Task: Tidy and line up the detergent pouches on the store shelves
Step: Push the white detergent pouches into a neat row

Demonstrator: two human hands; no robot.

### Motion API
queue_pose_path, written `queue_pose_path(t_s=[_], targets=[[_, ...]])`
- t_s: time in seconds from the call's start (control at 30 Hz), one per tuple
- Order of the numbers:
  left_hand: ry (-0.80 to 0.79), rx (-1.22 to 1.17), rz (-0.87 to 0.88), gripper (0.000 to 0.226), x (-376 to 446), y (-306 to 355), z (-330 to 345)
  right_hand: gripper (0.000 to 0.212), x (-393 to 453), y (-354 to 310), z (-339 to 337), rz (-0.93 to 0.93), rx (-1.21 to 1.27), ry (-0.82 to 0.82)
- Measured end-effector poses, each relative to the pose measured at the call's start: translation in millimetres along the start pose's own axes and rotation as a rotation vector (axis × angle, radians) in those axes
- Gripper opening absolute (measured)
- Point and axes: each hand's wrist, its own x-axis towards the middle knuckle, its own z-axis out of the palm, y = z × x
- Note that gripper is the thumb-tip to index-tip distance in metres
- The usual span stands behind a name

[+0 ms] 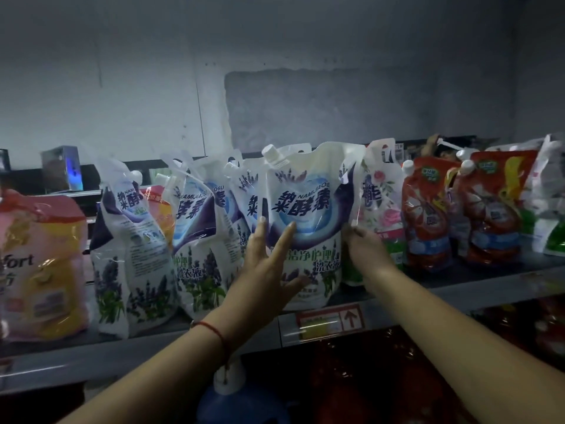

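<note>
A white lavender-print detergent pouch (pixel 308 203) with a white cap stands upright at the front of the grey shelf (pixel 146 347). My left hand (pixel 269 264) lies flat against its front left side, fingers straight and spread. My right hand (pixel 365 246) grips the pouch's right edge, fingers curled behind it. More lavender pouches (pixel 134 246) lean at uneven angles to the left. A rose-print pouch (pixel 380 203) stands just right of the held one.
A pink and yellow softener pouch (pixel 42 264) sits at the far left. Red pouches (pixel 428 215) and a green and white one (pixel 547 209) fill the right. A red price label (pixel 331 319) marks the shelf edge. Red packs and a blue bottle (pixel 241 402) sit below.
</note>
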Motion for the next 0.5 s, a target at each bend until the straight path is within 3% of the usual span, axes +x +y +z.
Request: queue_pose_path(t_s=[0.13,0.3,0.4,0.47,0.5], targets=[[0.083,-0.135,-0.088,0.096,-4.8,7.8,7.9,0.038,18.6,-29.8,6.5,-0.101,-0.120,0.004],[0.179,0.103,-0.104,0.095,-3.5,14.8,15.5,0.035,35.6,-25.7,12.8,-0.037,-0.399,0.006],[0.132,0.188,-0.073,0.096,-1.7,15.3,14.7,0.021,32.6,-45.5,7.3,0.023,-0.668,-0.005],[0.095,0.187,-0.070,0.096,-1.8,15.1,13.4,0.024,23.7,-75.1,-1.0,-0.093,-0.779,0.054],[0.086,0.189,-0.074,0.096,-2.0,16.7,12.1,0.035,17.5,-90.7,-5.2,-0.241,-0.794,0.120]])
